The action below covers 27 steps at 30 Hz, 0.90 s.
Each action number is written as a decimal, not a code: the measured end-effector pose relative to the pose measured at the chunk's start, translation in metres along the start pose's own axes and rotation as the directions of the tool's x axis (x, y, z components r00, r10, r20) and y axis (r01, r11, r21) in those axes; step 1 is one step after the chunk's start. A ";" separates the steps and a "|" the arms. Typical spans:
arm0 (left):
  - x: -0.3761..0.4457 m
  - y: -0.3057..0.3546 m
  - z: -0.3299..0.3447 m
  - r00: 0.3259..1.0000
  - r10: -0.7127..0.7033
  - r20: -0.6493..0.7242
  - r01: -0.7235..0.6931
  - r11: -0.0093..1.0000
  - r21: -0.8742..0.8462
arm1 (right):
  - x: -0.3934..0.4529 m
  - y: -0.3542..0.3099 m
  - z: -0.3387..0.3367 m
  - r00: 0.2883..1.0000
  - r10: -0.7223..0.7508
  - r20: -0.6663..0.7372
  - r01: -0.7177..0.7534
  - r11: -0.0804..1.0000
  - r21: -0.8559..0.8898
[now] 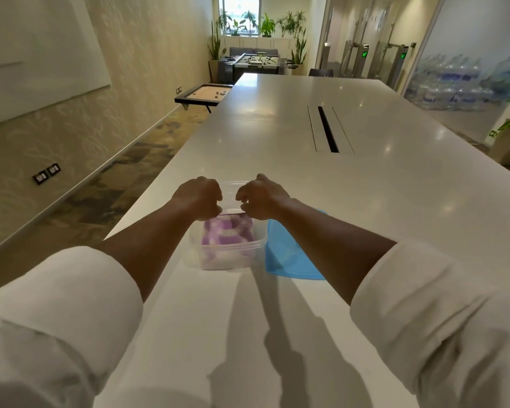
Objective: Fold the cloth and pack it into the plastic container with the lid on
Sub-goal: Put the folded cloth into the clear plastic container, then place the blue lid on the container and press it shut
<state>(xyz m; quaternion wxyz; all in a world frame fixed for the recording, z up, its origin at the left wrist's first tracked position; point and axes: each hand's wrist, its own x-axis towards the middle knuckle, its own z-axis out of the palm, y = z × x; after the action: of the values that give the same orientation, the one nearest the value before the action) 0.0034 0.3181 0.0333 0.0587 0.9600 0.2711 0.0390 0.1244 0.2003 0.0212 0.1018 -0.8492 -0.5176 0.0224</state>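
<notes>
A clear plastic container (232, 248) stands on the white table (277, 122) in front of me. A folded purple-and-white checked cloth (227, 231) lies inside it. My left hand (199, 196) and my right hand (263, 196) hover over the container's far half, fingers curled down. Their fingertips pinch the far edge of the cloth, one hand at each corner. The blue lid (289, 260) lies flat on the table, touching the container's right side, partly under my right forearm.
A long cable slot (327, 129) runs down the middle of the table farther away. The table's left edge drops to a carpeted floor. A game board on a stand (203, 94) and a football table (255, 61) stand beyond.
</notes>
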 end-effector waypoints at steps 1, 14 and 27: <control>0.001 0.002 -0.001 1.000 -0.007 -0.024 0.006 0.999 -0.037 | 0.000 0.003 -0.001 1.000 0.018 -0.023 -0.017 0.999 0.042; 0.001 0.076 -0.023 0.964 0.025 -0.264 -0.127 0.916 -0.381 | -0.029 0.060 -0.031 0.912 0.364 -0.189 -0.273 0.883 0.383; 0.000 0.155 0.024 0.998 -0.022 0.052 0.037 0.955 -0.294 | -0.080 0.106 -0.032 0.833 0.554 -0.003 -0.492 0.741 0.456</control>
<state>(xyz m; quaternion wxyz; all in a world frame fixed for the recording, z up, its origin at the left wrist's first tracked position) 0.0863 0.1851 0.0302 0.2084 0.9370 0.2750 0.0548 0.1849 0.0771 0.0266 0.3148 -0.9144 -0.2310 0.1068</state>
